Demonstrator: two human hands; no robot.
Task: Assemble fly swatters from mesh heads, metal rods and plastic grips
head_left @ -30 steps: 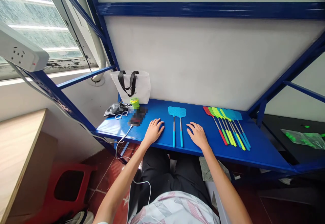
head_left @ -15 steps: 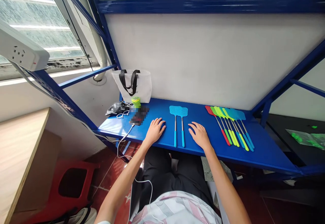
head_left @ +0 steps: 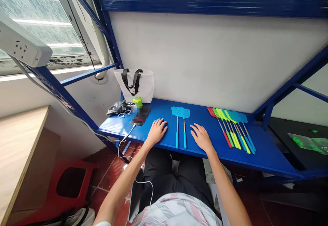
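Note:
Two light-blue fly swatters (head_left: 180, 125) lie side by side on the blue shelf (head_left: 261, 150), heads toward the wall. My left hand (head_left: 156, 132) rests flat on the shelf just left of them, fingers stretched out and holding nothing. My right hand (head_left: 201, 137) lies flat just right of them, fingers apart, also empty. Farther right a row of several swatters (head_left: 232, 128) in red, green, yellow and blue lies fanned on the shelf.
At the shelf's left end stand a white tote bag (head_left: 135, 85), a green tape roll (head_left: 137, 101), scissors (head_left: 124, 114), a crumpled black bag (head_left: 118, 107) and a blurred dark object with a white cable. A red stool (head_left: 69, 185) sits on the floor, a wooden tabletop (head_left: 17, 144) at left.
Only the camera has shifted slightly; both hands stay flat in the same places beside the two blue swatters.

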